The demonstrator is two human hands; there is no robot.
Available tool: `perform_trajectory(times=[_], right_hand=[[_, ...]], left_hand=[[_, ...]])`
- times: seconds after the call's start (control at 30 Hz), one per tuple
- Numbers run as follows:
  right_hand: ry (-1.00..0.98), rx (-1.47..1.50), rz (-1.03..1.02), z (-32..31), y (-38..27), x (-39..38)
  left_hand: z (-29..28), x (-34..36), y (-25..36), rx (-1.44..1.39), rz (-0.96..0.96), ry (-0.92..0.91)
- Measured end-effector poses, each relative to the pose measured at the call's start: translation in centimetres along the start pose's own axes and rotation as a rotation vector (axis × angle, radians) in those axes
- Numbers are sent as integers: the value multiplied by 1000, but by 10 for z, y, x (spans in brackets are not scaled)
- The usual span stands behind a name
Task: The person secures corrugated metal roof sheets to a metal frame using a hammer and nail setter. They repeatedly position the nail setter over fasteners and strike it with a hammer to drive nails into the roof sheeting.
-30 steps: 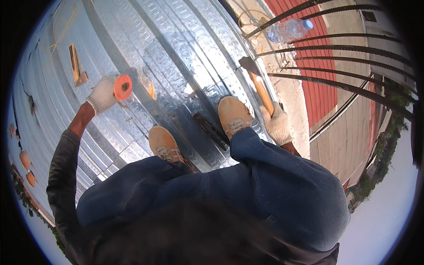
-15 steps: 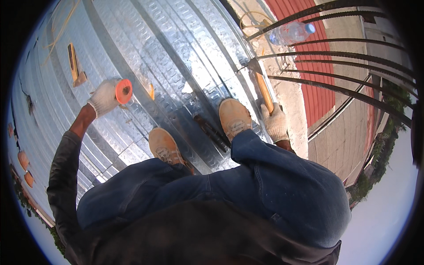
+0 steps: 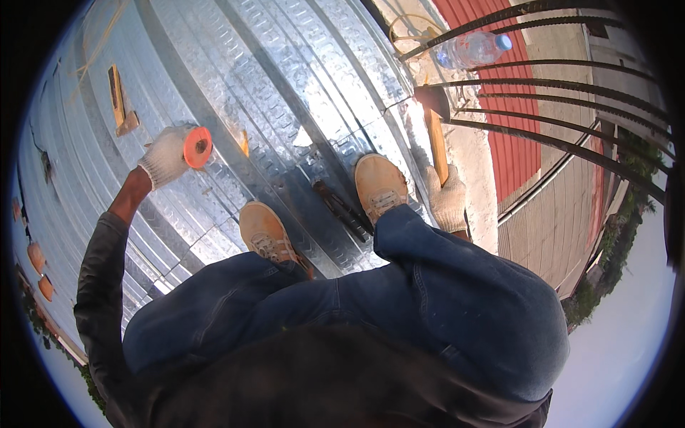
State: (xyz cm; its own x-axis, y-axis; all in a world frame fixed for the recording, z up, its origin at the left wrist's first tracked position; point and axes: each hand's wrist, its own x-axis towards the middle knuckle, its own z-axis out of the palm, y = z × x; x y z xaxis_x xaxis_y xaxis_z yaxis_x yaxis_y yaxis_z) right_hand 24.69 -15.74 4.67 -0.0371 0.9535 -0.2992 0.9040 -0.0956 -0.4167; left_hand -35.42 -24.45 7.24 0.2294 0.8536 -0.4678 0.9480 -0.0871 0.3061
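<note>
In a knitted white glove, my left hand [image 3: 166,158] is closed around an orange-red round spool [image 3: 198,147] with a dark centre, just above the corrugated metal sheeting. My right hand [image 3: 447,201], gloved alike, grips the lower wooden handle of a hatchet [image 3: 436,135]. Its broad dark head [image 3: 434,101] lies at the border between sheeting and concrete edge, close to the steel bars. Between my shoes is a long black tool [image 3: 342,210], perhaps pincers. Beyond my left hand, another wooden-handled tool [image 3: 118,101] with a metal head rests on the sheeting.
Ribbed metal sheeting [image 3: 235,78] spreads under my feet. Along its right side runs a rough concrete edge [image 3: 477,182]. Several curved steel bars [image 3: 564,89] jut out there, beside a clear plastic bottle [image 3: 472,50]. Lower red [image 3: 508,153] and grey roofing lies beyond. Brownish pieces [image 3: 37,255] lie far left.
My right hand has turned the hatchet: its head has shifted right and its broad face shows more. My left hand and the spool have moved only slightly left.
</note>
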Motion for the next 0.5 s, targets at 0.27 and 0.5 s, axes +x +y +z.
perform_trajectory(times=[0.27,0.5], right_hand=[[-280,265,225,-40,-61,-24],[-920,211,-273,-29,-152,7]], left_hand=[[3,11,10,179,-117,-20],[-15,47,4,278,-151,140]])
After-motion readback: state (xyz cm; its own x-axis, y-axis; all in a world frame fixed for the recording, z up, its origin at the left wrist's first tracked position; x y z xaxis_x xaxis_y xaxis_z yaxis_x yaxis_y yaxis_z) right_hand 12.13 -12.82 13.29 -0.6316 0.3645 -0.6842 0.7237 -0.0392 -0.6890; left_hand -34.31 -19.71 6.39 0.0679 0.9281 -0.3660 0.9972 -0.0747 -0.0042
